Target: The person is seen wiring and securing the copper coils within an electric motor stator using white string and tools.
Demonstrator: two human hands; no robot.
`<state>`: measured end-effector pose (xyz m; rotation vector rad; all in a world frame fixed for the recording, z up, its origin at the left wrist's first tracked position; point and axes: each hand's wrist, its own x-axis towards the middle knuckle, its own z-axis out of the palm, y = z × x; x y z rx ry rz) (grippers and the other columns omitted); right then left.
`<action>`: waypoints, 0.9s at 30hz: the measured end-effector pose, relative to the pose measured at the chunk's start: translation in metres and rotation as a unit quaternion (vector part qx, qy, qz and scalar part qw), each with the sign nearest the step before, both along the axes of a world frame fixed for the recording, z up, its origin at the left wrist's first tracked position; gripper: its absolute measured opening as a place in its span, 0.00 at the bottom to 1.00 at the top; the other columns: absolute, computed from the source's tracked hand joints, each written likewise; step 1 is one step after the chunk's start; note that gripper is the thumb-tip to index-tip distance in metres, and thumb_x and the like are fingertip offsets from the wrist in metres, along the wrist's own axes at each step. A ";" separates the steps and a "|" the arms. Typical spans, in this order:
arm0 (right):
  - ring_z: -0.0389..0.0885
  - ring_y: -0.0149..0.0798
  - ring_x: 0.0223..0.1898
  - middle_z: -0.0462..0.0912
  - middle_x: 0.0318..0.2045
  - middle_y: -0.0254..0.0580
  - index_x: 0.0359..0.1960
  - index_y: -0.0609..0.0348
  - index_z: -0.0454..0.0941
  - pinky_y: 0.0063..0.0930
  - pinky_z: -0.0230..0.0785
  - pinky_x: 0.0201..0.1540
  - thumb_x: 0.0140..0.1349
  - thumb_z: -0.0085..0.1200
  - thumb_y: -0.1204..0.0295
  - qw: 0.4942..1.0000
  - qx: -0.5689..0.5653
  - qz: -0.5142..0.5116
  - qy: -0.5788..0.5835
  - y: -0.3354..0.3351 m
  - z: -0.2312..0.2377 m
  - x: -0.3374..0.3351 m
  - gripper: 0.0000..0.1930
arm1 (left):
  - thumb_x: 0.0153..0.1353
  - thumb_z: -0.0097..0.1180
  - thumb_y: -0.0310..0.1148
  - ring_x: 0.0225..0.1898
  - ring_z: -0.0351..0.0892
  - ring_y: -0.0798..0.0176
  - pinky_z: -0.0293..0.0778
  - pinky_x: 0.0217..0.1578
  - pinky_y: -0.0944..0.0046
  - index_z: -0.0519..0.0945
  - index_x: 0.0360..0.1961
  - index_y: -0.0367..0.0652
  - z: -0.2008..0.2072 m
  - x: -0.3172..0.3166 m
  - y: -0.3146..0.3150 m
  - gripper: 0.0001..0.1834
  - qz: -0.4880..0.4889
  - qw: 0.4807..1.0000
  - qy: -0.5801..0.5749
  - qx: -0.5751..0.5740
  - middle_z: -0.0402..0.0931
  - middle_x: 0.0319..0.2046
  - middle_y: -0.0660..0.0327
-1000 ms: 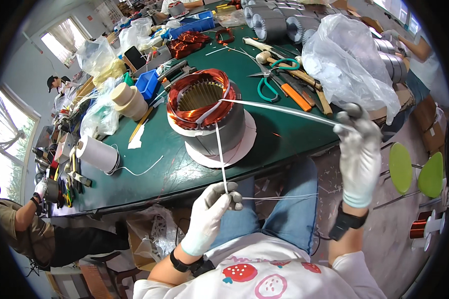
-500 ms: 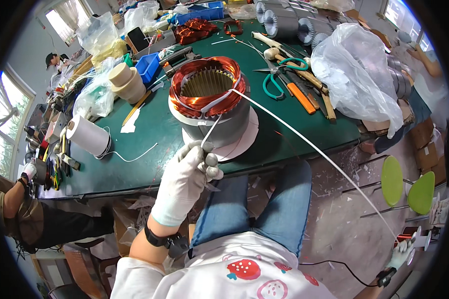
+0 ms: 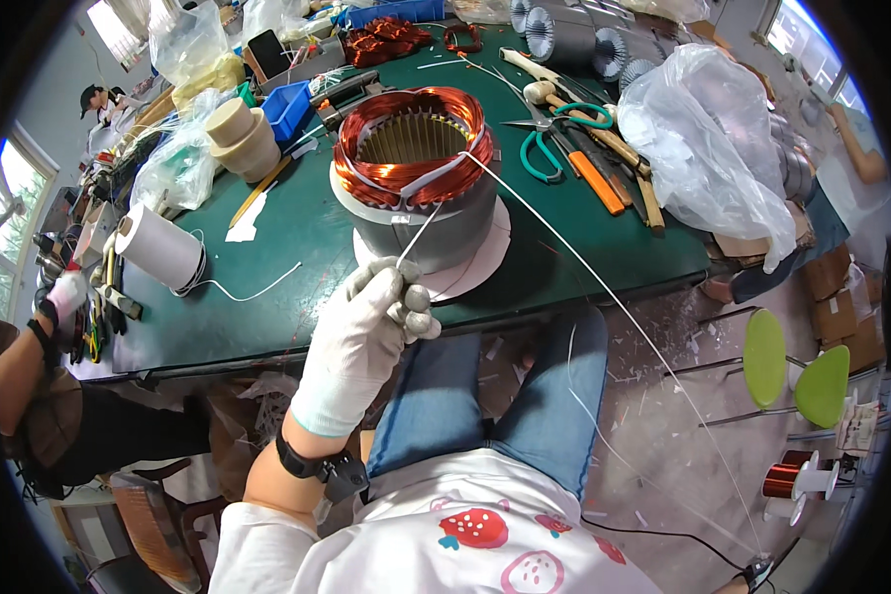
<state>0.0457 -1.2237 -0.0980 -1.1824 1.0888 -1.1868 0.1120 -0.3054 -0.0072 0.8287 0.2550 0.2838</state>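
A motor stator (image 3: 416,233), a grey cylinder with copper windings (image 3: 416,178) round its top, stands upright on a round pale board (image 3: 498,252) near the table's front edge. White cord (image 3: 584,259) is laced round the windings. In front of the stator, my gloved left hand (image 3: 371,307) pinches a short end of this cord between thumb and fingers. The other strand stretches straight from the windings down to the lower right. It ends by my right wrist (image 3: 757,571), at the picture's dark rim; the fingers there are hidden. A thinner loose strand hangs over my right leg.
A white cord spool (image 3: 158,249) lies left on the green table (image 3: 297,327). Scissors (image 3: 543,148), an orange-handled tool (image 3: 596,183) and mallets lie right, beside a plastic bag (image 3: 703,139). Copper wire spools (image 3: 792,480) and green chairs (image 3: 764,356) stand right. Another person's arm (image 3: 25,371) works at left.
My right hand has moved down and outward to the rim, away from the wire spools. The long strand now runs more steeply, and a loose strand has appeared over my leg. My left hand keeps its pinch.
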 end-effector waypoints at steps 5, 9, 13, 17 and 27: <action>0.50 0.20 0.14 0.59 0.18 0.21 0.48 0.50 0.76 0.15 0.44 0.14 0.69 0.55 0.57 0.997 0.007 0.068 0.035 0.009 -0.031 0.025 0.14 | 0.70 0.55 0.38 0.32 0.75 0.67 0.75 0.39 0.63 0.75 0.49 0.39 -0.002 -0.001 0.006 0.14 0.015 1.000 -0.002 -0.016 0.75 0.34 0.63; 0.51 0.18 0.15 0.61 0.21 0.21 0.54 0.45 0.76 0.15 0.44 0.13 0.73 0.49 0.54 0.888 0.183 0.404 0.122 0.177 -0.056 0.127 0.16 | 0.70 0.55 0.38 0.32 0.74 0.67 0.73 0.38 0.63 0.75 0.49 0.40 0.001 0.000 0.001 0.13 0.015 1.000 0.006 -0.004 0.76 0.34 0.63; 0.57 0.17 0.20 0.64 0.25 0.22 0.66 0.54 0.70 0.10 0.48 0.19 0.77 0.41 0.67 0.623 0.200 0.746 0.122 0.469 0.018 0.176 0.19 | 0.70 0.56 0.40 0.33 0.77 0.68 0.77 0.41 0.64 0.73 0.50 0.36 0.000 0.000 0.001 0.18 -0.007 1.000 -0.010 0.007 0.75 0.35 0.61; 0.70 0.20 0.19 0.85 0.35 0.38 0.55 0.65 0.78 0.15 0.59 0.21 0.73 0.50 0.64 0.559 -0.012 0.828 0.037 0.666 0.096 0.204 0.18 | 0.70 0.56 0.37 0.31 0.73 0.67 0.72 0.37 0.64 0.75 0.48 0.38 0.008 -0.008 -0.001 0.13 0.017 1.000 0.010 0.015 0.76 0.34 0.62; 0.75 0.23 0.26 0.82 0.28 0.34 0.53 0.67 0.80 0.19 0.68 0.30 0.72 0.53 0.65 0.360 -0.080 0.919 -0.138 0.744 0.115 0.134 0.17 | 0.59 0.58 0.24 0.31 0.83 0.65 0.78 0.36 0.63 0.82 0.37 0.35 0.016 -0.061 -0.018 0.05 0.013 0.771 0.008 0.637 0.83 0.31 0.55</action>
